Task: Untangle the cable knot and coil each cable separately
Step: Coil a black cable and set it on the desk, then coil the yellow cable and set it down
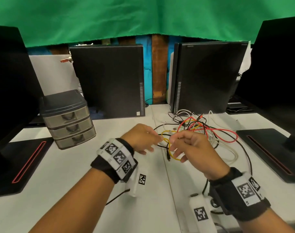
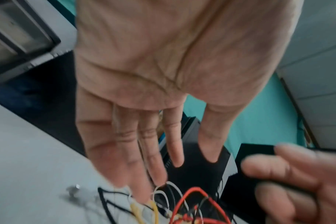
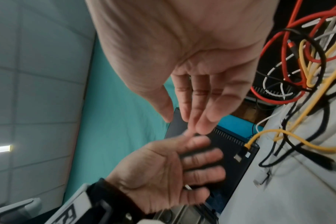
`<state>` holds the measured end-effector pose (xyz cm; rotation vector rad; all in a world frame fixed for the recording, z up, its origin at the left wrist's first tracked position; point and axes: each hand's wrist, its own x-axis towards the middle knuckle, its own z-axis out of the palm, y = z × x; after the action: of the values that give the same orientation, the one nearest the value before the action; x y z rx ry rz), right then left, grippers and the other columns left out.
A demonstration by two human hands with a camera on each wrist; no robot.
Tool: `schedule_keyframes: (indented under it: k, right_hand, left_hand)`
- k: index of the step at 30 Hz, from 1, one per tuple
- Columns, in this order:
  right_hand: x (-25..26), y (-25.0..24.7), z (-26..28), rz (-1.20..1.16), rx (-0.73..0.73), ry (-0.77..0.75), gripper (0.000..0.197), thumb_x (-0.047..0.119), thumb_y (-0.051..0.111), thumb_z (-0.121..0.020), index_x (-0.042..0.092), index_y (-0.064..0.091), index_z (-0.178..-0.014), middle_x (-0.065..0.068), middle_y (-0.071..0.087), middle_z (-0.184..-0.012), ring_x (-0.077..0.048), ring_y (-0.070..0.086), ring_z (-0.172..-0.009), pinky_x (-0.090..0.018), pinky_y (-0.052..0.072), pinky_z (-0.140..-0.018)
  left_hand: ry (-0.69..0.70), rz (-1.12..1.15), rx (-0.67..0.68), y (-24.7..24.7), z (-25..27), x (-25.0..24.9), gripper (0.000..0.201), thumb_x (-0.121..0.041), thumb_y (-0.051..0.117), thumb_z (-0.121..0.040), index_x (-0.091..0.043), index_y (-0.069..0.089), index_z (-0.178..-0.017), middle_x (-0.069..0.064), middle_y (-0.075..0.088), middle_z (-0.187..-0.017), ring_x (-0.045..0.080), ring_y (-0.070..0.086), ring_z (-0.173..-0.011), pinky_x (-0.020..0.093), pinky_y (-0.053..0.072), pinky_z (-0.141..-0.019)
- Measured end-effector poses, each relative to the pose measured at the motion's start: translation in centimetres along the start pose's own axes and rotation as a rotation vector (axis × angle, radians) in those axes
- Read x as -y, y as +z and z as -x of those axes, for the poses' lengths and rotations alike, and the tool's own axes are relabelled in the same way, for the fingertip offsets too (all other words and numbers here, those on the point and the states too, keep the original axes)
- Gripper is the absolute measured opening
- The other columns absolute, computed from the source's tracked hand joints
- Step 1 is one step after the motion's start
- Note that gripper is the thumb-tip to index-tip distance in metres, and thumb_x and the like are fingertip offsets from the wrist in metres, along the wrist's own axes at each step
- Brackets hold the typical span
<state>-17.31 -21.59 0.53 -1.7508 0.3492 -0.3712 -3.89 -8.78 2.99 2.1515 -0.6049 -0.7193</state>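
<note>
Yellow cable point(image 1: 167, 142) between both hands' straight fingers point(image 1: 177, 137), no legible writing

Tangled cable knot point(image 1: 200, 130): thin red, yellow, black, white cables interlaced, lying on white table, right of centre, in front of right black tower.
Thin red cable point(image 1: 227, 132): wide loop at right edge.
Thin yellow cable point(image 1: 172, 158): loops at near-left end.
Thin white cable point(image 1: 230, 152): loose loops near-right.
Thin black cable point(image 1: 247, 155): long arc trailing nearward.

drawer unit point(image 1: 67, 118) left, computer towers point(image 1: 209, 76) behind cable tangle point(image 1: 202, 130)
</note>
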Motion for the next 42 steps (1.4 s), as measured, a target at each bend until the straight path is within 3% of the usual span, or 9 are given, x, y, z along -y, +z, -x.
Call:
schedule_keyframes:
  k: [5,11,15,18,23,29,36,39,42]
  right_hand:
    - [0.6,-1.4,-0.2,-0.045,-0.074,-0.026,0.009,0.02,0.066,-0.093,0.015,0.073,-0.095,-0.01,0.074,-0.08,-0.016,0.065,-0.065,-0.028,0.052,-0.056]
    - [0.6,-1.4,-0.3,-0.012,-0.038,-0.034,0.008,0.024,0.067,-0.093,0.019,0.073,-0.094,-0.002,0.075,-0.077,-0.014,0.067,-0.064,-0.023,0.053,-0.054]
    - [0.7,-1.0,-0.2,-0.018,-0.027,-0.033,0.008,0.022,0.067,-0.093,0.017,0.074,-0.094,-0.001,0.074,-0.075,-0.015,0.066,-0.063,-0.022,0.051,-0.053]
    - [0.8,-1.0,-0.2,-0.007,-0.027,-0.04,0.008,0.022,0.066,-0.093,0.017,0.073,-0.095,-0.001,0.074,-0.075,-0.015,0.067,-0.064,-0.022,0.052,-0.054]
    - [0.7,-1.4,-0.3,-0.013,-0.051,-0.045,0.009,0.022,0.066,-0.094,0.017,0.073,-0.095,-0.005,0.074,-0.078,-0.014,0.067,-0.064,-0.024,0.053,-0.055]
    - [0.2,-2.3,-0.9,-0.033,-0.12,-0.057,0.008,0.02,0.067,-0.093,0.016,0.073,-0.093,-0.007,0.073,-0.076,-0.015,0.066,-0.062,-0.025,0.052,-0.053]
    - [-1.1,-2.8,-1.3,0.252,-0.046,-0.152,0.015,0.023,0.059,-0.098,0.028,0.064,-0.112,0.001,0.071,-0.075,-0.004,0.063,-0.066,-0.025,0.053,-0.064]
    - [-1.5,-2.4,-1.3,0.346,-0.035,-0.201,0.033,0.034,0.064,-0.095,0.034,0.054,-0.126,-0.001,0.069,-0.075,-0.007,0.062,-0.068,-0.026,0.051,-0.069]
    - [-1.2,-1.9,-1.3,0.315,-0.084,-0.303,0.017,0.033,0.068,-0.093,0.03,0.066,-0.11,-0.002,0.066,-0.073,-0.006,0.056,-0.062,-0.025,0.048,-0.063]
  left_hand:
    - [-0.24,-0.287,0.205,3.1,-1.4,3.8,0.038,-0.043,0.059,-0.095,-0.005,0.061,-0.095,0.008,0.073,-0.077,0.02,0.066,-0.054,0.021,0.048,-0.043]
    - [-0.33,-0.386,0.044,-0.9,-1.4,6.7,0.04,-0.045,0.059,-0.093,-0.007,0.067,-0.099,0.002,0.071,-0.075,0.017,0.064,-0.058,0.016,0.043,-0.045]
    - [-0.301,-0.636,-0.047,-3.3,-2.7,7.2,0.038,-0.045,0.057,-0.09,-0.009,0.067,-0.094,0.003,0.07,-0.078,0.017,0.062,-0.064,0.023,0.048,-0.063]
    - [-0.207,-0.786,-0.147,-3.1,-3.7,6.1,0.041,-0.042,0.047,-0.095,-0.01,0.06,-0.118,0.008,0.064,-0.117,0.024,0.06,-0.097,0.031,0.047,-0.083]
    - [0.088,-0.45,-0.339,0.7,-3.7,0.4,0.042,-0.048,0.044,-0.099,-0.019,0.057,-0.127,0.005,0.062,-0.127,0.025,0.058,-0.113,0.04,0.047,-0.097]
    - [0.032,-0.73,-0.16,4.5,-4.9,-1.9,0.022,-0.03,0.062,-0.093,-0.012,0.06,-0.106,0.007,0.066,-0.112,0.027,0.065,-0.101,0.031,0.052,-0.078]
    - [0.108,0.193,0.073,1.0,-1.4,-4.2,0.016,-0.021,0.07,-0.091,-0.007,0.073,-0.1,0.006,0.075,-0.082,0.012,0.069,-0.068,0.026,0.059,-0.071]
    - [0.245,0.232,0.108,-0.6,2.2,-4.8,0.017,-0.027,0.067,-0.091,-0.016,0.075,-0.101,0.003,0.076,-0.082,0.012,0.07,-0.067,0.023,0.058,-0.064]
    - [0.288,0.278,0.124,-1.3,5.0,-4.2,0.022,-0.034,0.063,-0.086,-0.018,0.075,-0.097,0.003,0.074,-0.078,0.014,0.068,-0.06,0.023,0.057,-0.059]
